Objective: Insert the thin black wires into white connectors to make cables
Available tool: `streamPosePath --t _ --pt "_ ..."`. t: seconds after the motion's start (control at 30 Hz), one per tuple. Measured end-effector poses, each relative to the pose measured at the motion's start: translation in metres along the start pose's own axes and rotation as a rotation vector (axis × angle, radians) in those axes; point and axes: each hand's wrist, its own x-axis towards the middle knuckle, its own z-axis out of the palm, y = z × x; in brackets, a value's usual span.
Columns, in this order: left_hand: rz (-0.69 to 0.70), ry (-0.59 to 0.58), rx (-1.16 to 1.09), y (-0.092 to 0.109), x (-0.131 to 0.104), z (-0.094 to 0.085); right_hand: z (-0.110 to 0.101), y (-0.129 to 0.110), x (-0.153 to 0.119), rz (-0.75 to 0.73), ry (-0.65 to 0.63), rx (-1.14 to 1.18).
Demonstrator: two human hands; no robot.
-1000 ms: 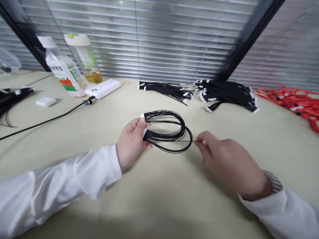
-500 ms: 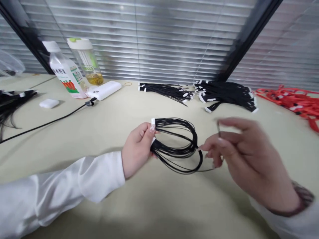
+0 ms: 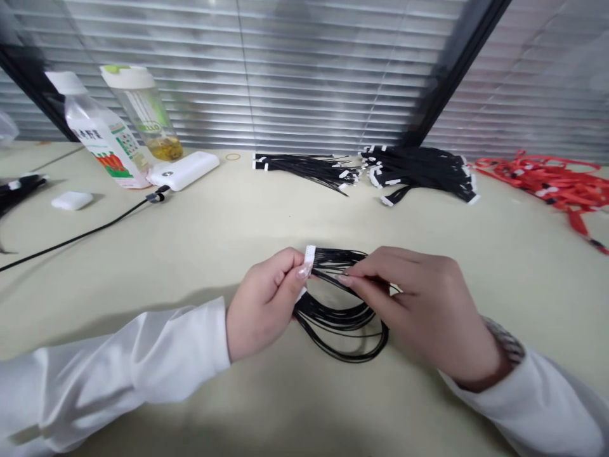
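1. My right hand [image 3: 428, 304] has moved inward since the earlier frame, from beyond the loop's right side to near the upper white connector [image 3: 309, 256]. Its thumb and forefinger are now closed in a pinch on a thin wire [image 3: 333, 273].
2. My left hand [image 3: 264, 304] is closed on the looped black bundle [image 3: 340, 315] at its connector ends; the loop extends rightward, in front of my right hand.
3. Status: many wires enter the upper connector. I judge that portion done. The pinched wire appears unfinished; I cannot tell whether its tip is seated.
4. Beyond my hands: loose-ended wires [image 3: 309, 170], a black cable pile [image 3: 423, 168], and, farther right, red cables [image 3: 561, 184].
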Motion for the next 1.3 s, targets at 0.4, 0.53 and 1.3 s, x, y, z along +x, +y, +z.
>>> streamPosePath --t 0.4,0.53,1.3 --pt "0.081 -0.025 0.110 -0.0013 -0.0005 0.0004 0.0045 0.0015 -0.0003 -0.108 0.021 0.059" --pt "0.093 -0.030 0.127 -0.0018 0.0003 -0.0002 0.0028 0.0018 -0.0013 -0.113 -0.002 0.068" --pt "0.113 -0.057 0.140 -0.0013 0.0004 -0.0005 0.0051 -0.0003 0.0009 -0.060 -0.035 0.078"
